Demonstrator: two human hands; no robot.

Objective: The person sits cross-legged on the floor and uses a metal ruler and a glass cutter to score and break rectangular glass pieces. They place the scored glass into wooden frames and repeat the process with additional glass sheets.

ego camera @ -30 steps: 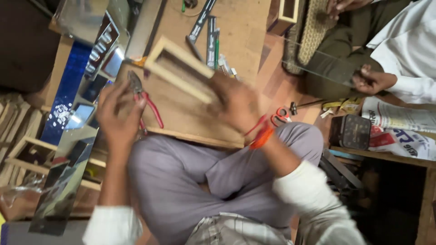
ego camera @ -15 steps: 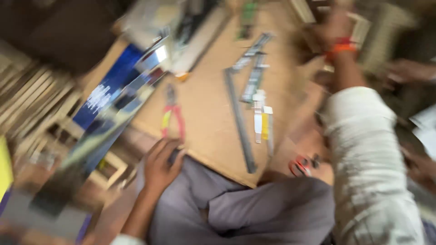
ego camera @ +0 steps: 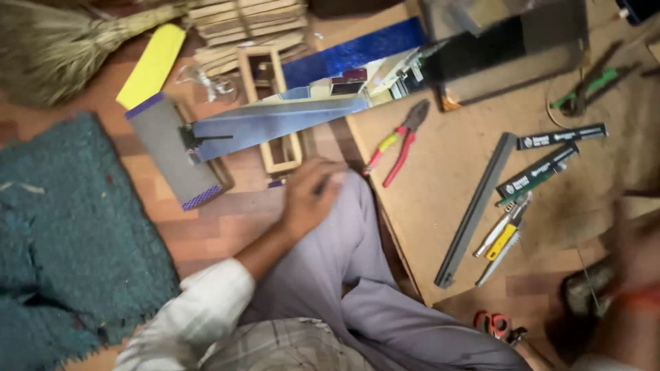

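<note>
The person sits cross-legged on the floor at the edge of a low wooden worktop. The left hand rests palm down on the raised knee, fingers loosely spread, holding nothing. Just beyond its fingertips stands a small wooden frame on the floor, with a long strip of mirror glass lying across it. The right hand is at the far right edge, badly blurred; whether it grips anything cannot be told.

On the worktop, red-and-yellow pliers lie near the left hand, a long grey metal bar runs slantwise, and beside it are a yellow utility knife and black flat strips. A teal mat and a broom lie on the floor to the left.

This looks like a pause between steps, with neither hand clearly at work. Any pick-up from here would mean reaching the left hand forward past the knee to the frame or sideways to the pliers, minding the edge of the glass strip.
</note>
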